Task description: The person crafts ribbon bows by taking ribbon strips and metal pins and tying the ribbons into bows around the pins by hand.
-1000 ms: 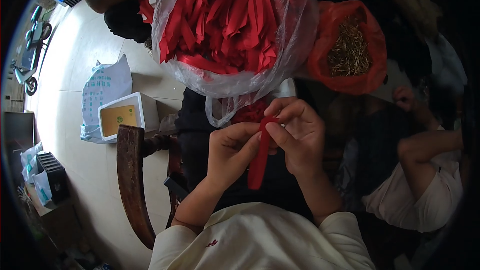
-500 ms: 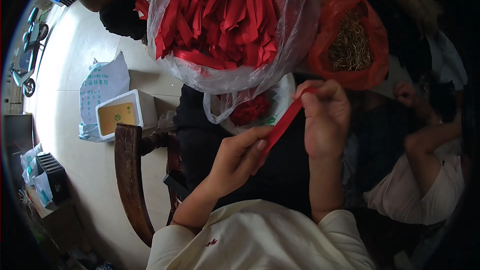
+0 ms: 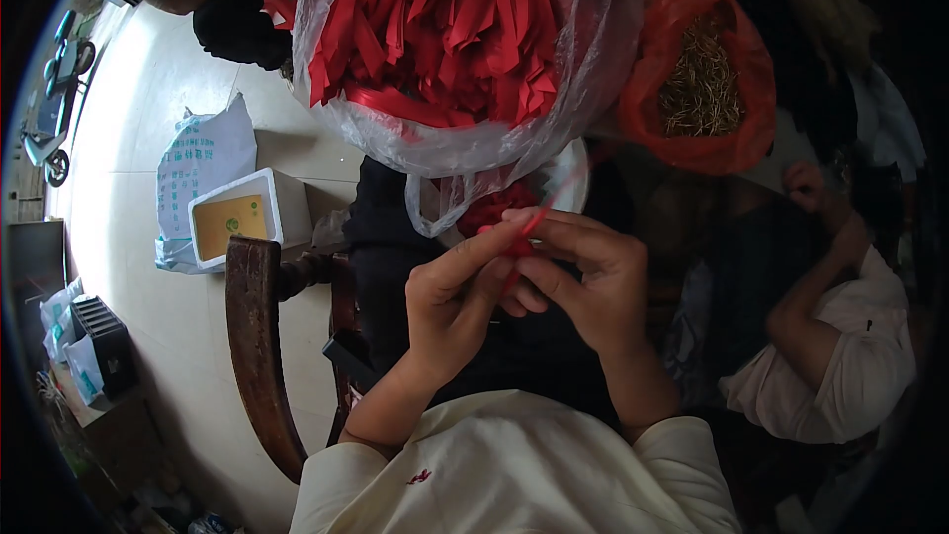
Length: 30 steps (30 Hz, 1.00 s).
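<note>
My left hand [image 3: 452, 299] and my right hand [image 3: 591, 275] meet in front of my chest, fingertips pinched together on a red ribbon [image 3: 522, 245]. Part of the ribbon is bunched between the fingers and partly hidden by them; a blurred end sticks up to the right. Just beyond my hands, a white bowl [image 3: 571, 178] holds red ribbon pieces [image 3: 494, 208]. Above it stands a clear plastic bag [image 3: 395, 143] full of loose red ribbon strips [image 3: 445, 30].
A red bag [image 3: 643, 89] of thin gold wire-like pieces [image 3: 704, 84] sits at right. At left are a wooden chair arm [image 3: 255, 336], a white foam box [image 3: 289, 213] and a printed sack [image 3: 188, 168] on the tiled floor. Other people sit at right [image 3: 830, 356] and upper left.
My right hand has come down and left to meet my left hand. The ribbon, stretched between the hands before, is now gathered at the fingertips.
</note>
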Motion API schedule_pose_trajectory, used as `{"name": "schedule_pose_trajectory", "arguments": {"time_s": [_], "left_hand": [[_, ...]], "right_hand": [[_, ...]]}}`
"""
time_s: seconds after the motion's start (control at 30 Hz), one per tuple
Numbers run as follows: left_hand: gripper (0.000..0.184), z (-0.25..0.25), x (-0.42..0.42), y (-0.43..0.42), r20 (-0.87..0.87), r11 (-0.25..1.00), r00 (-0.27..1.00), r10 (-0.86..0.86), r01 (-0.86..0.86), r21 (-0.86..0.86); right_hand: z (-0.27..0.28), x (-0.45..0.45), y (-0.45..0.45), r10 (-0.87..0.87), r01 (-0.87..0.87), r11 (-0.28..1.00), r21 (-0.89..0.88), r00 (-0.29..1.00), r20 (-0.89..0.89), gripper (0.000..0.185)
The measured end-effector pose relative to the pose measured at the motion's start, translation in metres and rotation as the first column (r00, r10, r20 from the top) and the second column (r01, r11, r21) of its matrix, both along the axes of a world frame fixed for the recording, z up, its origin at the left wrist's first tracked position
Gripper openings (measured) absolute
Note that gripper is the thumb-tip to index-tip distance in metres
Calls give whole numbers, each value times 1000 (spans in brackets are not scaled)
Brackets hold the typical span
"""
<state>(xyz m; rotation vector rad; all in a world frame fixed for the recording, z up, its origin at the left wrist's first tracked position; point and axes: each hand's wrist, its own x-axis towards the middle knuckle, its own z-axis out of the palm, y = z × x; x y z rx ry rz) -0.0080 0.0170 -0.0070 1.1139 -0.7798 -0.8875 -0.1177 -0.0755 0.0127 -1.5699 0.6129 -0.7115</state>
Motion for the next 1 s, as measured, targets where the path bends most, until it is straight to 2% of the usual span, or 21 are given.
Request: {"name": "schedule_pose_trajectory", "arguments": {"time_s": [0.03, 0.07, 0.1, 0.13, 0.17, 0.2, 0.23, 0.27, 0.3, 0.33, 0.37, 0.4, 0.47, 0.53, 0.63, 0.67, 0.7, 0.8, 0.9, 1.0], "left_hand": [[33, 0, 1, 1, 20, 1000, 1000, -21, 21, -10], [31, 2, 1, 1, 13, 1000, 1000, -28, 28, -12], [31, 7, 0, 1, 7, 999, 999, -33, 33, -14], [30, 9, 0, 1, -1, 999, 999, -38, 38, -15], [28, 8, 4, 3, 55, 999, 998, 0, -3, 49], [27, 6, 10, 5, 113, 993, 993, 33, -46, 111], [26, 5, 15, 6, 173, 981, 983, 63, -93, 171], [27, 3, 18, 5, 58, 995, 998, -2, -4, 104], [28, 1, 20, 4, -54, 996, 995, -78, 80, 29], [29, 2, 20, 3, -160, 987, 974, -161, 154, -54], [41, 7, 16, 1, -228, 984, 958, -176, 169, -50], [40, 4, 16, 0, -234, 984, 955, -180, 175, -43], [37, -3, 16, -1, -246, 982, 951, -188, 188, -25], [31, -4, 21, 1, -152, 974, 965, -215, 223, 40], [20, -7, 27, 4, 67, 975, 974, -216, 211, 74], [16, -8, 28, 4, 150, 977, 966, -209, 200, 76], [13, -3, 27, 4, 139, 980, 973, -186, 173, 103], [13, 2, 26, 3, 369, 987, 920, -134, 92, 129], [10, -7, 24, -2, 312, 994, 946, -88, 104, -35], [7, -9, 26, 2, -87, 962, 958, -274, 272, -37]], "right_hand": [[2, -1, -2, 60, -89, 955, 282, 992, 112, 22], [4, -2, -3, 85, -200, 825, 528, 968, 234, 20], [2, -3, -6, 119, -169, 938, 302, 977, 178, 18], [-1, -3, -9, 137, -144, 988, 55, 984, 115, 16], [-2, -4, -10, 139, -127, 972, -197, 989, 50, 14], [2, -5, -9, 98, -108, 896, -430, 994, -45, 14], [11, -7, -7, 37, -109, 762, -638, 991, -126, 13], [16, -9, -5, -43, -128, 578, -806, 982, -186, 13], [10, -10, 0, -133, -99, 470, -877, 974, -181, 16], [6, -11, 1, -181, -66, 423, -904, 971, -156, 16], [3, -12, 1, -226, -34, 372, -928, 966, -127, 17], [2, -12, 0, -269, -2, 316, -949, 959, -92, 18], [5, -13, -1, -201, 5, 497, -868, 974, -109, 18], [10, -12, -2, -123, 0, 659, -752, 987, -107, 19], [9, -14, -2, 22, -73, 900, -429, 992, -123, 17], [8, -15, -3, 80, -118, 946, -301, 988, -136, 16], [11, -11, -1, 90, -119, 962, -248, 988, -126, 14], [5, -10, 1, 64, -123, 930, -346, 982, -179, 12], [12, -13, 0, 66, -66, 998, 5, 991, -116, 11], [17, -12, -15, 292, -304, 940, -156, 951, -96, 13]]}}
